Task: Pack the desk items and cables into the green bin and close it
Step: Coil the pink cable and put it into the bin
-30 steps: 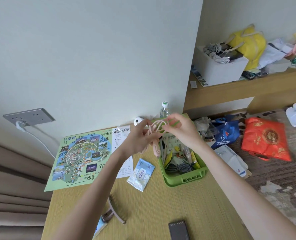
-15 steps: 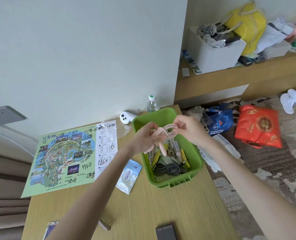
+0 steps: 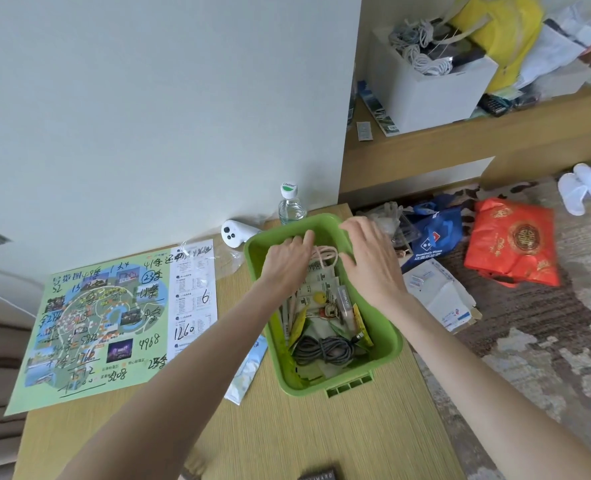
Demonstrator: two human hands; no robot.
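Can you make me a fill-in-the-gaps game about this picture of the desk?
1. The left hand and right hand both reach into a bin coloured ____.
2. The coiled cable at the bin's near end is ____.
3. The water bottle stands between the bin and the ____.
4. The map lies on the bin's ____ side.

Missing words: green; grey; wall; left.

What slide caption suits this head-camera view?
Left hand and right hand press a coiled pink cable into the open green plastic bin on the wooden desk.
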